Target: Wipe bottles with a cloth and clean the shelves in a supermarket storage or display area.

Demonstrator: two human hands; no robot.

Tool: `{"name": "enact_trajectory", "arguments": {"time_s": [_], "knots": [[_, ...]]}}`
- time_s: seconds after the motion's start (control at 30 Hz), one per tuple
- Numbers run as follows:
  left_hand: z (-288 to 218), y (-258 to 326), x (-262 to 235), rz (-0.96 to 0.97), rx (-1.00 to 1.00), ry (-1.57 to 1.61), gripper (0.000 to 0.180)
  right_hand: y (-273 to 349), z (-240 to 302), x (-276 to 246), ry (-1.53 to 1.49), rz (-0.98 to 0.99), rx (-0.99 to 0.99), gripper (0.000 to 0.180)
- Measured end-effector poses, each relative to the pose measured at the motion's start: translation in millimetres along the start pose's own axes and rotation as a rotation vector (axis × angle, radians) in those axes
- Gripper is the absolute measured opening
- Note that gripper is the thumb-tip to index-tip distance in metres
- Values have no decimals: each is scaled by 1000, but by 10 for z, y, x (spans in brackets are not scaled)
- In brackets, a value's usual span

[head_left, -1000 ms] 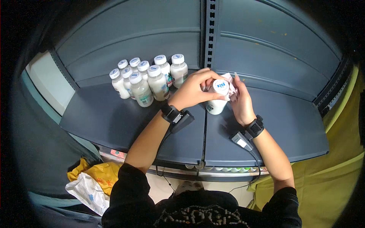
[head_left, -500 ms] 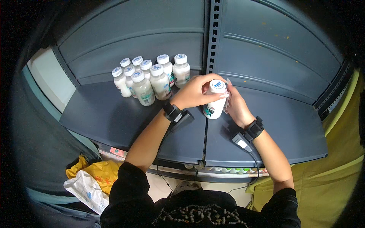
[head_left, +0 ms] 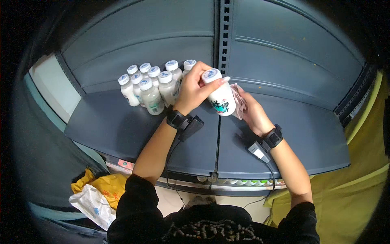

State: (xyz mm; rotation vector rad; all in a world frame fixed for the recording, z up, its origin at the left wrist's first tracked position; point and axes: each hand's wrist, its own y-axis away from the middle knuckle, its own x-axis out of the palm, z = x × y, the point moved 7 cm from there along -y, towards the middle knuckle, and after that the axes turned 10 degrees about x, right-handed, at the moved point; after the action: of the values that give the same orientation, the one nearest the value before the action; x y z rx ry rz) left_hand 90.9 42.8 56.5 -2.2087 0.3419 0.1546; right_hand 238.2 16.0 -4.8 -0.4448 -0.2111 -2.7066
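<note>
My left hand point(head_left: 195, 90) grips a small white bottle point(head_left: 219, 96) with a blue-printed cap, held above the dark grey shelf point(head_left: 122, 130). My right hand point(head_left: 250, 109) is just to the right of the bottle, holding a pinkish cloth point(head_left: 239, 101) against its side. Both wrists wear black bands with small devices and cables. A cluster of several like bottles point(head_left: 152, 85) stands upright at the back left of the shelf, close to my left hand.
A perforated upright post point(head_left: 222, 36) splits the grey back panel. Yellow and white bags point(head_left: 97, 195) lie on the floor lower left. Yellow fabric point(head_left: 357, 171) hangs at the right. More bottle caps point(head_left: 235, 182) show under the shelf's front edge.
The bottle and both hands have shifted left and toward the back of the shelf, nearer the cluster. The bottle has tipped more upright in my left hand.
</note>
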Motion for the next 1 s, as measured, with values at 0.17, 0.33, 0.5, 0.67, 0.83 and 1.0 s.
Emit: {"name": "enact_trajectory", "arguments": {"time_s": [0.17,0.33,0.5,0.67,0.83,1.0], "knots": [[-89,-43,184,-87,84,20,25,-75,-14,-235,-261,91,165,32],[-242,-97,240,-101,76,-136,30,-62,101,-294,-275,98,179,30],[-482,-259,398,70,62,-211,32,-106,258,-423,-183,122,202,30],[-1113,-314,510,315,121,-382,40,232,339,-243,91,40,128,38],[-1556,-77,546,437,167,-430,48,477,346,-110,457,-149,54,42],[-1671,396,232,314,287,-579,66,731,278,-24,379,-158,4,41]]}}
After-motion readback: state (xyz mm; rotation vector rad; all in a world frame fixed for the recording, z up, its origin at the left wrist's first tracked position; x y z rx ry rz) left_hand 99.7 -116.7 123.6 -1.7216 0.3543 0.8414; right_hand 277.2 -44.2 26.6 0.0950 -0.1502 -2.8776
